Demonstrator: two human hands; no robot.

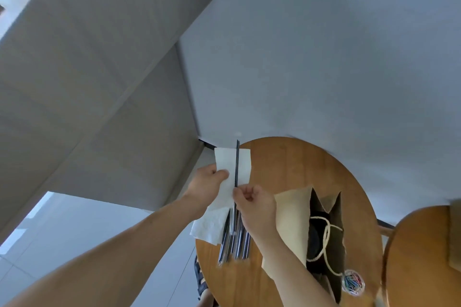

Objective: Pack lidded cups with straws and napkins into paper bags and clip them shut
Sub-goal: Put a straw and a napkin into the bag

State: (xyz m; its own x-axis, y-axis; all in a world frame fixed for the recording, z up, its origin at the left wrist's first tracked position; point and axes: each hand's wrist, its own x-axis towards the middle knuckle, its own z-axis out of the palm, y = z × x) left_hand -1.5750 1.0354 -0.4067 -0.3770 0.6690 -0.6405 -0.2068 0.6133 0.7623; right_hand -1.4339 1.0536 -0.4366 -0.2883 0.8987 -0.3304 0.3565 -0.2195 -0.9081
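Note:
My left hand (208, 183) pinches a white napkin (243, 164) and holds it up above the left edge of a round wooden table (294, 164). My right hand (254, 203) pinches a thin dark straw (237, 159) that stands upright against the napkin. Below them on the table lie several wrapped straws (234, 242) and more white napkins (209, 225). To the right stands an open brown paper bag (293, 219) with a cream rope handle (326, 239); a dark lidded cup (315, 239) shows inside it.
A clear round tub of coloured paper clips (353, 281) sits on the table near the bag's front. A second wooden surface (421, 257) lies at the right edge. A grey wall is behind the table. A sandalled foot (200, 279) is on the tiled floor below.

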